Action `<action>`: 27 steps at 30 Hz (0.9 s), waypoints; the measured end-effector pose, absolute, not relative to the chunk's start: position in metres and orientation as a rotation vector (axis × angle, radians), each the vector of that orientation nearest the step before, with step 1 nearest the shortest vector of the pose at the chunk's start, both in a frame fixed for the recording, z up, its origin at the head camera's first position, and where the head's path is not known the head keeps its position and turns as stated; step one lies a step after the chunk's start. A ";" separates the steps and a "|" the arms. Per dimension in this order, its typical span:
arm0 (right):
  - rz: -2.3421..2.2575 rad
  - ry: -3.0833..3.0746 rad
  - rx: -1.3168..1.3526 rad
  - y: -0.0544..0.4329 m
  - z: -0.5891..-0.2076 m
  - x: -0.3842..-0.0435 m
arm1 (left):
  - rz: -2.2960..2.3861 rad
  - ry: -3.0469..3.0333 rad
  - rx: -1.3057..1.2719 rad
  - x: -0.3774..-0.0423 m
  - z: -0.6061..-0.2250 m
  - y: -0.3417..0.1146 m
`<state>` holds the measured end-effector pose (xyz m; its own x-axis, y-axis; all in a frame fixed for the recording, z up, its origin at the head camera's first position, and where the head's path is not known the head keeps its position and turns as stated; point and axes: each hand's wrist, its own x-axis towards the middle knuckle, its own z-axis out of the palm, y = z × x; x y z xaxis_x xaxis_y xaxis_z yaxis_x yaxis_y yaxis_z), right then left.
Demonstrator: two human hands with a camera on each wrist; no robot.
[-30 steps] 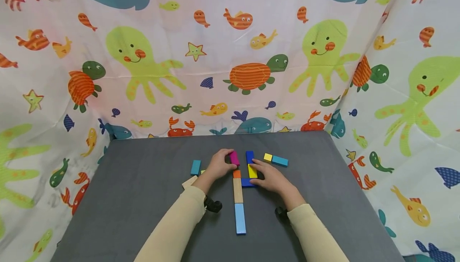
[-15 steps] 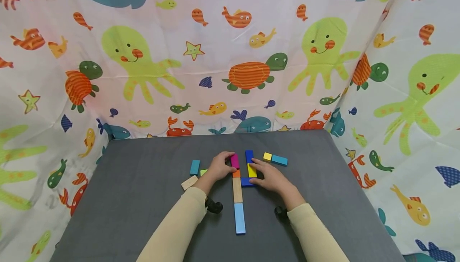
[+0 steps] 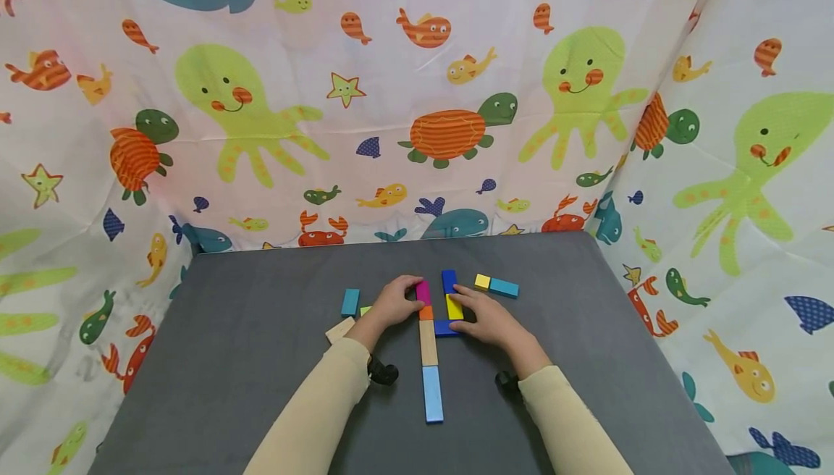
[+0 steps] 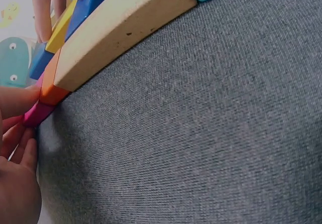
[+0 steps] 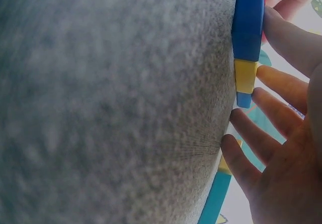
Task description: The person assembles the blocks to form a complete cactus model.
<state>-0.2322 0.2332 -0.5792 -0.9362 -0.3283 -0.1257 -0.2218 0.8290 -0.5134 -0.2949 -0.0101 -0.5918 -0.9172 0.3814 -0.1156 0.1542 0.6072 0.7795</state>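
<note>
My left hand [image 3: 391, 304] pinches a magenta block [image 3: 423, 292] between thumb and fingers, at the far end of a row of blocks. Against it sits an orange block [image 4: 52, 85], followed by a plain wooden block [image 3: 428, 343] and a light blue block [image 3: 433, 393] nearest me. To the right, a blue block [image 5: 248, 25] lies crosswise beside the row. Beyond it stand a yellow block [image 3: 454, 307] and another blue block [image 3: 449, 281] in line. My right hand [image 3: 483, 316] has its fingers spread, thumb at the crosswise block and fingertips beside the yellow and far blue blocks.
On the grey tabletop [image 3: 260, 359], a teal block [image 3: 350, 303], a partly hidden green block [image 3: 365, 310] and a wooden block [image 3: 340, 330] lie left. A small yellow block [image 3: 482, 282] and a teal block [image 3: 504, 287] lie right. A sea-animal printed curtain [image 3: 391, 69] surrounds the table.
The magenta block, tilted and slightly away from the orange one before, now stands straight in line with the row, still in my left hand. My right hand keeps its place.
</note>
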 end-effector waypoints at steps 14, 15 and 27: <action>-0.738 2.803 -0.426 0.232 -0.577 -0.231 | 1.312 2.546 0.553 -0.286 -0.593 -0.020; -0.738 2.806 -0.427 0.231 -0.578 -0.231 | 1.298 2.555 0.589 -0.284 -0.593 -0.023; -0.742 2.814 -0.433 0.229 -0.578 -0.230 | 0.901 2.532 0.928 -0.248 -0.584 -0.039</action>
<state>-0.2301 0.2291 -0.5775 -0.9373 -0.3286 -0.1161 -0.2287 0.8312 -0.5067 -0.2483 -0.0391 -0.5844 -0.7475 0.6616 -0.0596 0.4752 0.5952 0.6480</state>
